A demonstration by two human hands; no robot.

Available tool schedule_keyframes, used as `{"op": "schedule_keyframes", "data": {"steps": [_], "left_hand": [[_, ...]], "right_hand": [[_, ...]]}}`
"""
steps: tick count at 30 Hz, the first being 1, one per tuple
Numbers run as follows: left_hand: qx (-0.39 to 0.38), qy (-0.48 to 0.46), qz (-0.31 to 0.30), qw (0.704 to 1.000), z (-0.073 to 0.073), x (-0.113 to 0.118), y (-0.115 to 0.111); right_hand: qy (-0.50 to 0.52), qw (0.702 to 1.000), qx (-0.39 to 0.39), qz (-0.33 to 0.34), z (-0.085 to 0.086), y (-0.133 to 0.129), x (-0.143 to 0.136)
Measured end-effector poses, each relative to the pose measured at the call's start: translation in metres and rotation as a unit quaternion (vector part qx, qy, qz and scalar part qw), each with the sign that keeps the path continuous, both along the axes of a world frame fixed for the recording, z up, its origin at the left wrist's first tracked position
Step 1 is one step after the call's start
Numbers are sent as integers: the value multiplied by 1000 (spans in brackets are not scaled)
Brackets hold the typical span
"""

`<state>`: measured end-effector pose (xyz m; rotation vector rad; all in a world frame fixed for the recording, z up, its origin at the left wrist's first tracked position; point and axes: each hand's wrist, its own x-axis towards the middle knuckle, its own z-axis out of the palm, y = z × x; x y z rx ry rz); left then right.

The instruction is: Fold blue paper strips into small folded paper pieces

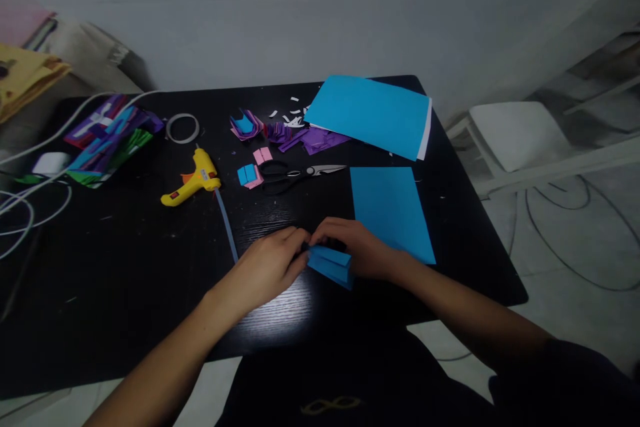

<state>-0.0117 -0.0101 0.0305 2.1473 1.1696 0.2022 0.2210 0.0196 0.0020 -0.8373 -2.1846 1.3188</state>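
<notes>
Both hands meet over the near part of the black table, holding a folded strip of blue paper [330, 265] with visible lengthwise creases. My left hand [273, 263] pinches its left end. Close beside it, my right hand [353, 243] grips the upper edge near the same end with bent fingers. The fingertips partly hide the strip's left end. Flat on the table just beyond my right hand lies a blue sheet of paper [390, 207], partly covered by the wrist. Black-handled scissors [300, 174] rest past the hands, blades pointing right.
A yellow glue gun [197, 180] lies left of the scissors, near a tape roll [183, 128]. Small folded pink and blue pieces [249, 175], purple scraps [320, 139] and a stack of blue sheets [373, 113] sit farther back. White cables [30, 203] cross the left side. A white chair [517, 133] stands right.
</notes>
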Motion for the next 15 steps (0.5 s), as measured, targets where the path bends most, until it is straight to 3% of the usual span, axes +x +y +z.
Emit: {"op": "schedule_keyframes", "data": {"steps": [15], "left_hand": [[9,7,-8,1000,1,-1,0]], "right_hand": [[-24,1000,-10,3,5,0,0]]}}
